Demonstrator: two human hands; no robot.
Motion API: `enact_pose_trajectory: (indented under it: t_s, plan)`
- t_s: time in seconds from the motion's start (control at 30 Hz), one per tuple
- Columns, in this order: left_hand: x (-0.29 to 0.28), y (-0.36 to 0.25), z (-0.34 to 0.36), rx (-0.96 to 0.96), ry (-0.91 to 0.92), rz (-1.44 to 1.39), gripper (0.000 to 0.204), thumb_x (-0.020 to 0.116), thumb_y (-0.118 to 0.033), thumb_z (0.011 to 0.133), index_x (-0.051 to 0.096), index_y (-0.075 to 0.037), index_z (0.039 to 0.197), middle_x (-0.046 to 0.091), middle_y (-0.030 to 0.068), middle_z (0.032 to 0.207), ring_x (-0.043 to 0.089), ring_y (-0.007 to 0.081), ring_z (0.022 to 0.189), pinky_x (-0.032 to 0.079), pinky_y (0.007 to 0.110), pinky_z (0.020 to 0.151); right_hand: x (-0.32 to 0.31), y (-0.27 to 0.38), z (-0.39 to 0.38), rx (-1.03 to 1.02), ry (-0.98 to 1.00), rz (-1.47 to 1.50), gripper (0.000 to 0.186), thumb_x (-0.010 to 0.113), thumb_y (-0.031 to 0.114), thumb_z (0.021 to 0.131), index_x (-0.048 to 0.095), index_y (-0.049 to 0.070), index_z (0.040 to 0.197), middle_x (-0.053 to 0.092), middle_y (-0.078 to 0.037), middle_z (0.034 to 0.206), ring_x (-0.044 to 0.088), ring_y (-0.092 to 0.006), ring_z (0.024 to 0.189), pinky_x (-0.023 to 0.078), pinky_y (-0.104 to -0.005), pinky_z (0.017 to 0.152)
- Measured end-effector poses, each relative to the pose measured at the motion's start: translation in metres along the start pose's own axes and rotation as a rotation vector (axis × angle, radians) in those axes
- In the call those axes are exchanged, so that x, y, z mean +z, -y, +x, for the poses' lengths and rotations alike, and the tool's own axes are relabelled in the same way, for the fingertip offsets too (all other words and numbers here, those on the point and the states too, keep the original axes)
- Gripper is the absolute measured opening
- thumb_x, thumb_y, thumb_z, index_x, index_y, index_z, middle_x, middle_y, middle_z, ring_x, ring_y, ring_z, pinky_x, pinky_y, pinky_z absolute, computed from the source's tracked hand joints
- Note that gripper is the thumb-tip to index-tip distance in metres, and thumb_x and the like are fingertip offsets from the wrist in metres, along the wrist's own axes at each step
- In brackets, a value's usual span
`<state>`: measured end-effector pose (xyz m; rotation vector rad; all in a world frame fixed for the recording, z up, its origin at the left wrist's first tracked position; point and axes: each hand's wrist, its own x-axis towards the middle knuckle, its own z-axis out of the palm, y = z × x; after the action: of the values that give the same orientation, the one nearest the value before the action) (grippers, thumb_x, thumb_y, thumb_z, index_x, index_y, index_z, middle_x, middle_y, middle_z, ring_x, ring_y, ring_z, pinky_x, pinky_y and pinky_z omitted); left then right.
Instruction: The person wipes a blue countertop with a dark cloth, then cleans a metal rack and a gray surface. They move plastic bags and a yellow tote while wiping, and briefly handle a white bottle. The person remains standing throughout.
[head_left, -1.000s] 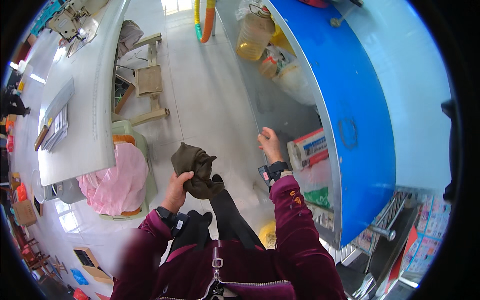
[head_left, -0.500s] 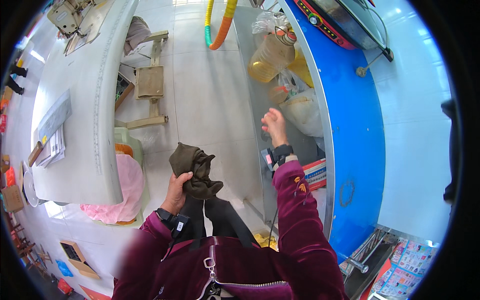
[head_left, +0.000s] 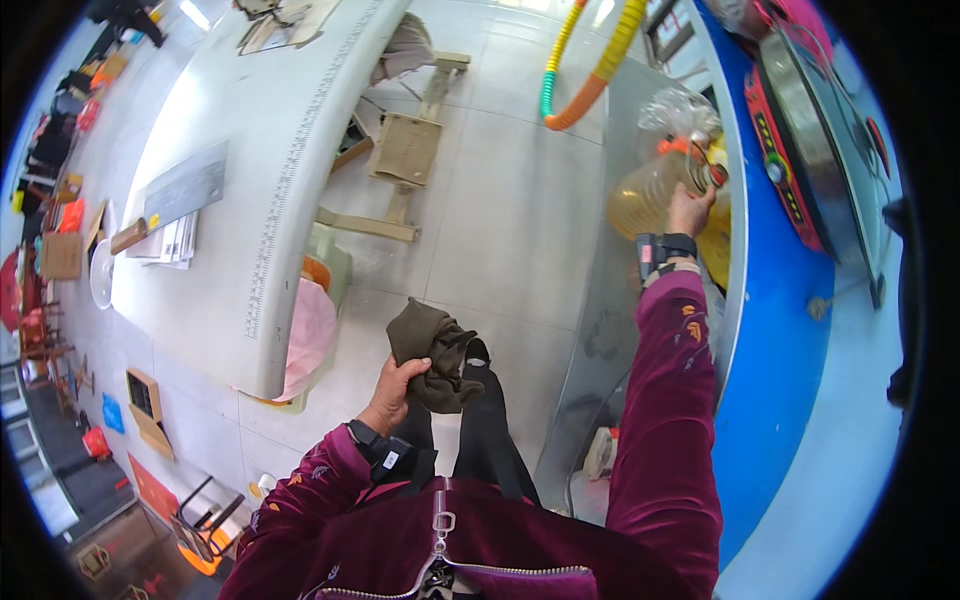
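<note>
My left hand is closed round a bunched dark olive cloth, held above my legs. On the right, my right hand reaches into the open space under the blue counter. Its fingers close about the neck of a large clear plastic jug with yellowish liquid in it. The jug's red-rimmed top shows just past my fingers, and part of its body is behind the hand. A crumpled clear plastic bag lies beyond the jug, with yellow things partly hidden next to it.
A blue counter with a metal edge runs along the right, bearing a red-fronted electric appliance. A white table on the left carries a cleaver on papers. A multicoloured hose hangs ahead; a metal stand is under the table.
My right hand has moved forward and right, from open air onto the jug's neck. I have shifted closer to the jug, and the left hand keeps hold of the cloth.
</note>
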<state>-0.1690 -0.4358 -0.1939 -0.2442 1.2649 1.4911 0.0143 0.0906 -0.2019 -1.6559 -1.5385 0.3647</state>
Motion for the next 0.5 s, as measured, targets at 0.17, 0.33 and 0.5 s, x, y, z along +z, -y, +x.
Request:
enact_pose_trajectory:
  t_s: [0.17,0.33,0.5]
  plan:
    - [0.0,0.0,0.001,0.003,-0.074,-0.045,0.046,0.064,-0.007,0.08,0.051,-0.002,0.125,0.061,0.007,0.113,0.059,0.0194,0.103,0.048,0.033,0.093,0.026,-0.03,0.026,0.06,0.19,-0.086,0.06,0.066,0.033,0.077,0.049,0.008,0.129,0.06,-0.021,0.12,0.058,-0.0371,0.11,0.044,-0.0437,0.093]
    - [-0.006,-0.005,0.002,0.036,-0.075,-0.062,0.046,0.064,-0.007,0.081,0.051,-0.002,0.124,0.061,0.0066,0.113,0.059,0.0186,0.104,0.047,0.033,0.092,0.022,-0.038,0.043,0.088,0.153,-0.202,0.041,0.065,0.04,0.081,0.062,0.006,0.105,0.067,-0.017,0.1,0.064,-0.0345,0.094,0.048,-0.0421,0.083]
    - [-0.013,-0.007,0.004,0.032,-0.107,-0.02,0.047,0.064,-0.009,0.08,0.05,-0.002,0.125,0.06,0.0074,0.115,0.058,0.0188,0.105,0.047,0.033,0.093,0.008,-0.009,0.038,0.12,0.154,0.077,0.042,0.058,0.044,0.086,0.064,0.003,0.095,0.068,-0.013,0.084,0.067,-0.0263,0.069,0.051,-0.036,0.069]
